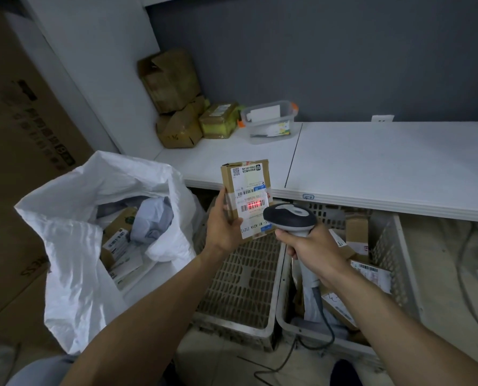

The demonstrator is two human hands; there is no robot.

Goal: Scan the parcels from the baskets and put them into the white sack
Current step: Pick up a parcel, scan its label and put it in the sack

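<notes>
Work midway: left grip point(223, 225) grasps a parcel point(246, 188) under the scanner point(287, 215) clenched in the right grip point(314, 250), sack point(73, 207) part full, left basket point(240, 277) bare, right basket point(392, 246) not

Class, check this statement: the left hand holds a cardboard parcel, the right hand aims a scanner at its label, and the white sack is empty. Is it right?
No: the head view shows the white sack holding several parcels. The rest stands: the left hand holds the cardboard parcel and the right hand aims the scanner at its label.
</notes>
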